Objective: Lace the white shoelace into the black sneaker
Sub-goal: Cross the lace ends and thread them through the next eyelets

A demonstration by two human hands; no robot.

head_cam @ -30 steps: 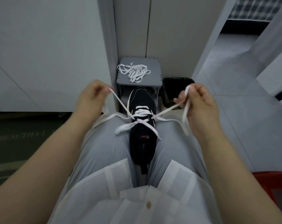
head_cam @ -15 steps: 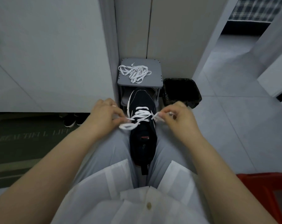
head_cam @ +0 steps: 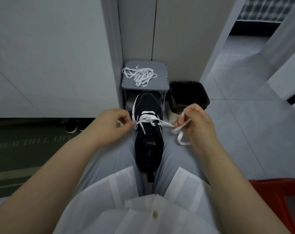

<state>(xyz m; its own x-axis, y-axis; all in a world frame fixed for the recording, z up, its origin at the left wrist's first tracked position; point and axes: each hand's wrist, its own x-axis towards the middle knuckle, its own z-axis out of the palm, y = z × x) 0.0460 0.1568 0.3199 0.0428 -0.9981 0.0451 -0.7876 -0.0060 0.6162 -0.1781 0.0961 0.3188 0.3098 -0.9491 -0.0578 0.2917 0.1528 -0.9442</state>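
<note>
Step in hand: cross-lacing. The black sneaker [head_cam: 149,146] sits between the thighs [head_cam: 113,159], toe far. The white shoelace [head_cam: 147,117] spans its far end. The left hand [head_cam: 113,125] pinches one lace end and the right hand [head_cam: 198,126] grips the other. Next, probably: feed both ends through the nearer rows.

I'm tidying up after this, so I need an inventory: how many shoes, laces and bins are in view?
Shoes: 3 (black sneaker on the lap, two dark shoes by the mat)
Laces: 2 (white shoelace in the sneaker, loose heap on the grey stand, counted as one)
Bins: 1 (black bin)
Total: 6
</note>
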